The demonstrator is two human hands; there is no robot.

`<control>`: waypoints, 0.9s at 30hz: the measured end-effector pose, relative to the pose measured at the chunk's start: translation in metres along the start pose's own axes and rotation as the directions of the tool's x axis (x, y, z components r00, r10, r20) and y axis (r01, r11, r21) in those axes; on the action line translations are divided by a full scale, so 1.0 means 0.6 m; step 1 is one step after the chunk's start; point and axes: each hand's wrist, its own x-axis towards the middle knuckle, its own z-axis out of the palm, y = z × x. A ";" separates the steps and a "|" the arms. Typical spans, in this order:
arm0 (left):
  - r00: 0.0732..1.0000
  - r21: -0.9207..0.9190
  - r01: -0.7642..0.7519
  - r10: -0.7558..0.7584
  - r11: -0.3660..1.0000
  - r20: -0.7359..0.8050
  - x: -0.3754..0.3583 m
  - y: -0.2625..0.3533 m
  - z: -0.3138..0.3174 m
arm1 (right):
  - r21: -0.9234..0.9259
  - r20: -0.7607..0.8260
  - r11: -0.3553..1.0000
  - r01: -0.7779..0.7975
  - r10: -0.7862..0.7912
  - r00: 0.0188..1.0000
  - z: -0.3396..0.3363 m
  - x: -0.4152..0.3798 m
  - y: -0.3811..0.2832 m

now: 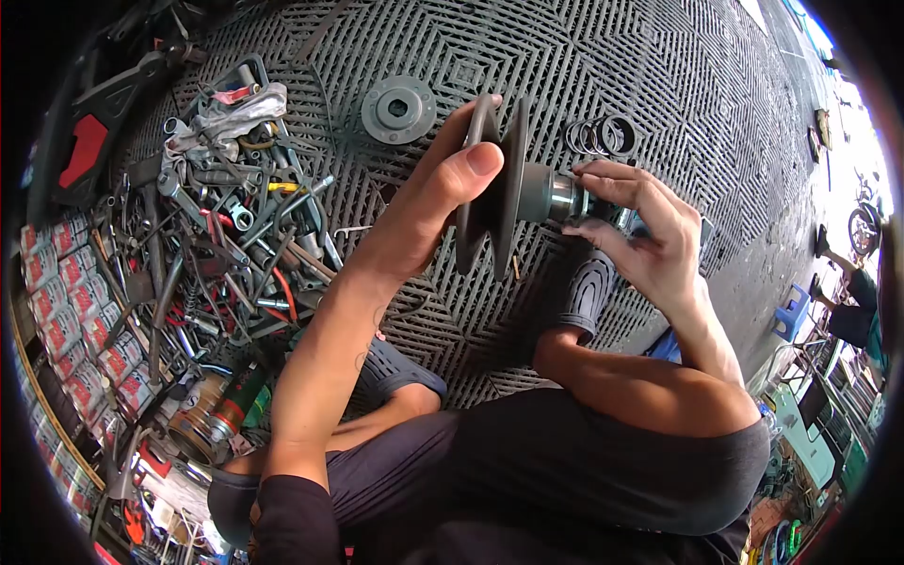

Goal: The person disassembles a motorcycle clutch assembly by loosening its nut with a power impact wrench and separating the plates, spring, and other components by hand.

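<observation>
Held up in front of me is a grooved belt pulley [514, 179], its two dark discs upright with a V-shaped gap between them. My left hand [438, 193] grips the discs, the thumb on the near side and fingertips over the top rim. From the right disc a grey hub [537, 193] with a shiny metal end sticks out. Around that end my right hand [650, 226] closes its fingers and thumb; part of what lies between them is hidden. A round grey plate [398, 110] with a central hole lies on the floor beyond my left hand. Beyond my right hand sits a coil spring [603, 137].
A large pile of hand tools [245, 207] covers the floor at left, with a spray can [235, 405] near it. My feet in clogs [586, 292] rest on the ridged floor mat [452, 320]. Far right are a blue stool [793, 311] and another person's leg [838, 259].
</observation>
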 end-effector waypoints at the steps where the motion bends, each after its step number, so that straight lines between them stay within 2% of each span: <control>1: 1.000 -0.013 0.003 -0.003 1.000 0.001 -0.001 0.001 0.001 | 0.001 0.005 1.000 0.002 -0.002 1.000 -0.001 0.001 -0.002; 3: 1.000 -0.026 0.006 -0.006 1.000 0.002 -0.002 0.002 0.002 | 0.003 0.009 1.000 0.004 -0.004 1.000 -0.003 0.004 -0.005; 6: 0.999 -0.033 0.034 -0.034 0.999 0.005 -0.003 0.003 0.002 | 0.051 0.068 0.989 -0.137 0.134 0.989 -0.006 0.007 -0.008; 7: 0.999 -0.033 0.036 -0.036 0.999 0.005 -0.003 0.001 0.003 | 0.051 0.069 0.989 -0.139 0.135 0.988 -0.008 0.008 -0.007; 8: 0.999 -0.022 0.032 -0.032 0.999 0.005 -0.002 -0.001 0.002 | 0.071 0.172 0.961 -0.267 0.252 0.952 -0.011 0.010 -0.005; 10: 1.000 0.002 0.022 -0.022 1.000 0.003 -0.001 -0.006 0.002 | 0.070 0.377 0.858 -0.509 0.450 0.810 -0.015 0.013 0.000; 11: 1.000 0.002 0.023 -0.023 1.000 0.002 -0.001 -0.008 0.003 | 0.070 0.378 0.858 -0.510 0.450 0.809 -0.014 0.012 0.000; 15: 0.999 0.017 0.043 -0.043 0.999 0.002 0.000 -0.013 0.007 | 0.248 0.472 0.702 -0.667 0.514 0.716 -0.005 0.007 0.005; 16: 0.999 0.013 0.047 -0.047 0.999 0.002 0.000 -0.012 0.007 | 0.209 0.339 0.861 -0.464 0.381 0.860 -0.001 0.006 0.013; 17: 0.999 0.009 0.052 -0.052 0.999 0.001 0.000 -0.011 0.006 | 0.133 0.214 0.963 -0.235 0.204 0.955 0.002 0.006 0.021; 18: 0.998 0.005 0.056 -0.056 0.998 0.002 0.000 -0.010 0.007 | 0.025 0.104 1.000 0.000 -0.002 0.995 0.003 0.006 0.024; 19: 0.998 0.005 0.056 -0.056 0.998 0.002 0.001 -0.009 0.007 | 0.024 0.104 1.000 0.000 -0.002 0.995 0.003 0.006 0.024; 22: 0.999 -0.051 0.037 -0.037 0.998 -0.005 0.004 -0.008 0.013 | -0.115 0.283 0.988 -0.106 0.135 0.950 -0.004 0.004 0.022; 23: 0.999 -0.051 0.039 -0.039 0.998 -0.003 0.003 -0.006 0.015 | -0.116 0.282 0.987 -0.108 0.137 0.950 -0.005 0.004 0.022; 26: 0.993 -0.185 0.109 -0.117 0.977 -0.032 -0.003 0.005 0.020 | -0.292 0.480 0.939 -0.178 0.306 0.822 -0.005 0.006 0.025; 27: 0.992 -0.185 0.111 -0.119 0.976 -0.033 -0.001 0.004 0.019 | -0.291 0.482 0.940 -0.179 0.306 0.821 -0.007 0.007 0.028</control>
